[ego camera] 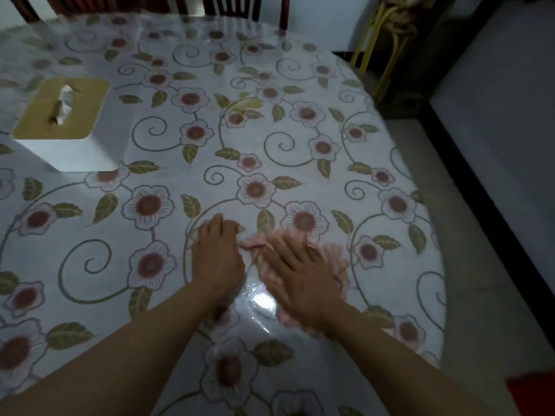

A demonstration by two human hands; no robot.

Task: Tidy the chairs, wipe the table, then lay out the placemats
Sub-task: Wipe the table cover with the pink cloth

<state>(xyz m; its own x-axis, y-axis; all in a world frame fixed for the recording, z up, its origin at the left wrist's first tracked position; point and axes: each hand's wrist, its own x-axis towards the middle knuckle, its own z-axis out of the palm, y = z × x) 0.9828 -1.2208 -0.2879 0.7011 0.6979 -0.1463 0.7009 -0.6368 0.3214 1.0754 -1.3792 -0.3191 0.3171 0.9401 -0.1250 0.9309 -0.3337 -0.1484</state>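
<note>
There are no words or numbers to read here, not on the tissue box or the table.

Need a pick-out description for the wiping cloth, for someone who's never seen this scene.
Start at the round table with the floral cover. On its near right part, the right hand lies flat, fingers spread, on the pink cloth, with the left hand beside it. It is the only soft, crumpled thing; the tissue box far left is rigid.

I see dim light, with 1 bright glare patch on the glossy cover; pale floor runs along the right; a dark plant stand with yellow stems sits in the corner; a white wall rises beyond.
</note>
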